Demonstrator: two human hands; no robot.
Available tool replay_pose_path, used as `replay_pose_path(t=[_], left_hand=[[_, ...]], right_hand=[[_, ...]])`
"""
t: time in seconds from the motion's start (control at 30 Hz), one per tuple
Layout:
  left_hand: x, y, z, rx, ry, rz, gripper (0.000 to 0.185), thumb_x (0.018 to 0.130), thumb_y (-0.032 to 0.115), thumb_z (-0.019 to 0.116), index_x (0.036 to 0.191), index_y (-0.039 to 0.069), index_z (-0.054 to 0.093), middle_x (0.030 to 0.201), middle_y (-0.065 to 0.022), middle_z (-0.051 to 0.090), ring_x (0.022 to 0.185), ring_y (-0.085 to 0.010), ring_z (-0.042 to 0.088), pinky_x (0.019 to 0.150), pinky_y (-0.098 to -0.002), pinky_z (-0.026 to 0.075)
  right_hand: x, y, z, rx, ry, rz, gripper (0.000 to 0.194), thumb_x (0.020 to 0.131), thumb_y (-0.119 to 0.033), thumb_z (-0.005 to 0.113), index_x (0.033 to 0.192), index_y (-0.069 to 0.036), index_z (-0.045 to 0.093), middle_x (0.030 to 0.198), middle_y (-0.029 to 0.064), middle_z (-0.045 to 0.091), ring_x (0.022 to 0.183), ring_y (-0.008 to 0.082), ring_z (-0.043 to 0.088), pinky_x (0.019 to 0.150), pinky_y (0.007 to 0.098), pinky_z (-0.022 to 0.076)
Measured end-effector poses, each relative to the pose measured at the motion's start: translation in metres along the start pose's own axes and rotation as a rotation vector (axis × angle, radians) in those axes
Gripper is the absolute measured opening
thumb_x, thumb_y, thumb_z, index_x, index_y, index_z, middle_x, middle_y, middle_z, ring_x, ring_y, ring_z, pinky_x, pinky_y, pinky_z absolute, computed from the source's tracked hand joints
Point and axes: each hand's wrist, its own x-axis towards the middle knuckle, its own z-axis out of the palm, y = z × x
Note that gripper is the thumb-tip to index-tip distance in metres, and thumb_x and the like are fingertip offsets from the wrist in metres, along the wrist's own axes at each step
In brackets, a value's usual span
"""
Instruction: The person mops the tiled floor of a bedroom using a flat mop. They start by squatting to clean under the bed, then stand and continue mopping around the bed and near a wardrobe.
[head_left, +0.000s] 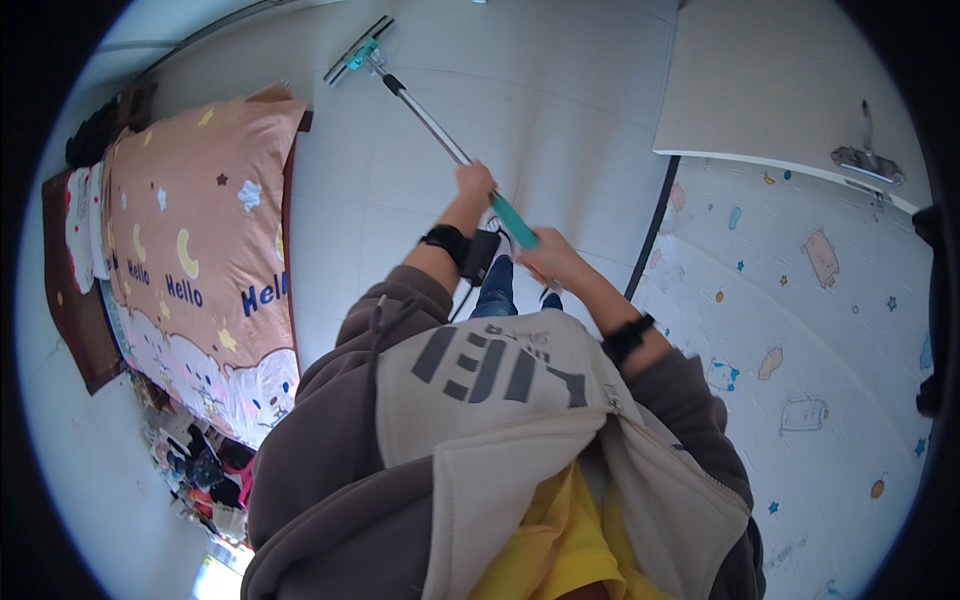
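A sponge mop (427, 118) with a metal pole and teal grip stretches from my body towards the upper left. Its wide head, held by a teal bracket, rests on the pale tiled floor (450, 105) near the top of the view. My left hand (475, 182) wraps around the pole just above the teal grip. Lower down, near the pole's end, my right hand (553, 259) closes around the handle. Both wrists wear black straps, and a black box with a cable hangs by the left wrist.
A bed (217, 210) with a brown patterned cover stands at the left, with piled items (202, 465) beyond its lower end. On the right are a pale panel (757, 82) with a metal handle and a white surface (795, 315) printed with cartoons, edged in black.
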Motion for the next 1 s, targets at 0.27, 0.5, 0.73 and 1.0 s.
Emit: replay_pose_path(t=[0.27, 0.5, 0.73, 1.0], left_hand=[[-0.057, 0.009, 0.003, 1.242, -0.087, 0.086, 0.053, 0.067, 0.046, 0.069, 0.093, 0.000, 0.061, 0.072, -0.0084, 0.064, 0.065, -0.0244, 0.063, 0.055, -0.0357, 0.046], [-0.188, 0.058, 0.248, 0.362, -0.544, 0.513, 0.029, 0.055, 0.033, 0.074, 0.064, 0.009, 0.062, 0.065, -0.0120, 0.061, 0.062, -0.0317, 0.061, 0.051, -0.0409, 0.046], [-0.251, 0.060, 0.358, -0.582, -0.699, 0.002, 0.022, 0.084, 0.014, 0.054, 0.090, -0.007, 0.049, 0.078, -0.0203, 0.062, 0.072, -0.0377, 0.065, 0.061, -0.0479, 0.056], [-0.164, 0.074, 0.226, -0.629, -0.077, -0.007, 0.010, 0.074, 0.016, 0.057, 0.075, 0.006, 0.055, 0.066, -0.0071, 0.058, 0.059, -0.0246, 0.061, 0.047, -0.0389, 0.044]], right_hand=[[-0.025, 0.031, 0.041, 0.183, -0.147, 0.214, 0.016, 0.076, -0.008, 0.060, 0.072, -0.003, 0.046, 0.052, 0.0036, 0.047, 0.038, 0.0131, 0.045, 0.034, 0.0292, 0.0380], [-0.236, 0.144, -0.117, -0.207, 0.116, 0.479, 0.020, 0.076, -0.014, 0.064, 0.066, -0.005, 0.049, 0.040, 0.0030, 0.042, 0.030, 0.0117, 0.039, 0.029, 0.0284, 0.0266], [-0.338, 0.129, -0.126, -0.203, 0.218, 0.461, 0.018, 0.070, 0.001, 0.064, 0.067, -0.005, 0.047, 0.046, 0.0000, 0.041, 0.031, 0.0079, 0.035, 0.028, 0.0260, 0.0252], [-0.213, 0.052, -0.089, -0.168, 0.071, 0.361, 0.013, 0.072, -0.005, 0.062, 0.073, -0.002, 0.050, 0.046, 0.0025, 0.044, 0.031, 0.0103, 0.039, 0.029, 0.0263, 0.0292]])
